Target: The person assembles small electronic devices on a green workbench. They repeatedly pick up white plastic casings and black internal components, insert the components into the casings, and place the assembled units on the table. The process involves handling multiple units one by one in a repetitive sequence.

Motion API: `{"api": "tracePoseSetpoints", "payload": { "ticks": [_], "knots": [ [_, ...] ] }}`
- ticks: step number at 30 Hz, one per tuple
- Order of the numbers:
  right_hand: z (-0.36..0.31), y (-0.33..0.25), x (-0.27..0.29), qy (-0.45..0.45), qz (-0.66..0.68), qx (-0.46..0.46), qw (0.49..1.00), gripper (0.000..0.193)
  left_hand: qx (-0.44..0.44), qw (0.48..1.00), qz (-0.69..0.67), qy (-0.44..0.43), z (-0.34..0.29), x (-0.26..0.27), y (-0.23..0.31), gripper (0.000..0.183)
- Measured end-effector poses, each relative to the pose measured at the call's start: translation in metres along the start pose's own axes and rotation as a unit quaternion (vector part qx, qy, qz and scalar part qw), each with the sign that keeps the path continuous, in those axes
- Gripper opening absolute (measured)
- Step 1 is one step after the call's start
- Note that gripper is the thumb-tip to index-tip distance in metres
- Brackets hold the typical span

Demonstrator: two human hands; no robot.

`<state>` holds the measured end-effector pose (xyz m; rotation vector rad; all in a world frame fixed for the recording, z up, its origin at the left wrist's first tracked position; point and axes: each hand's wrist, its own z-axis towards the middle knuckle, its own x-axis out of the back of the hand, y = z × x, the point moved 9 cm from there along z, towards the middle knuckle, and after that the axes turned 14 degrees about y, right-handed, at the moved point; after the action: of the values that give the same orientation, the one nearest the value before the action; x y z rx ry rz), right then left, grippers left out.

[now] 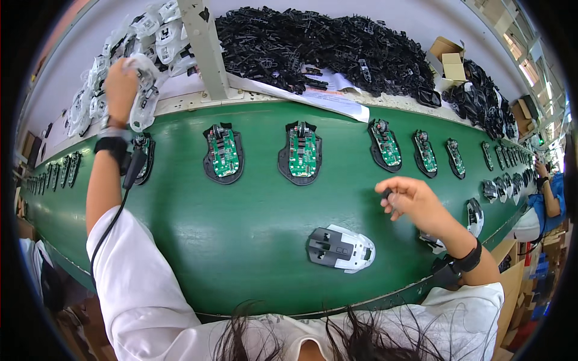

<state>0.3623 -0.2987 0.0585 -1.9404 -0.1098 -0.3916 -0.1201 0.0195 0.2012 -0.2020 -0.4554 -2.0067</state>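
Observation:
My left hand is raised at the far left, closed on a white plastic mouse shell beside the pile of like shells. My right hand hovers over the green bench with a small black plastic piece pinched between thumb and fingers. Below and left of it lies a mouse top cover, part dark grey and part white. Black mouse bases carrying green circuit boards stand in a row along the bench's far side; another base sits below my left hand.
A heap of small black plastic parts covers the back shelf, with a metal post at its left. An open cardboard box stands at its right. More grey-white covers lie near my right forearm. Another person's arm shows far right.

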Motion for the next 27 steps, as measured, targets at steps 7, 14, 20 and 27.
{"api": "tracePoseSetpoints", "payload": {
  "ticks": [7,14,20,27],
  "knots": [
    [0.01,-0.036,-0.023,-0.037,0.102,0.009,0.994,0.033,0.578,0.586,-0.532,-0.199,-0.148,0.041,0.085,0.035],
    [-0.001,-0.146,-0.116,-0.035,-0.005,0.412,0.911,0.022,0.629,0.383,-0.587,-0.337,-0.241,0.055,0.223,0.053],
    [-0.012,-0.163,-0.148,0.011,-0.182,0.614,0.768,0.019,0.565,0.406,-0.631,-0.343,-0.232,0.064,0.239,0.063],
    [-0.005,-0.151,-0.162,0.064,-0.239,0.605,0.757,0.014,0.512,0.514,-0.616,-0.307,-0.227,0.069,0.23,0.059]
  ]
}}
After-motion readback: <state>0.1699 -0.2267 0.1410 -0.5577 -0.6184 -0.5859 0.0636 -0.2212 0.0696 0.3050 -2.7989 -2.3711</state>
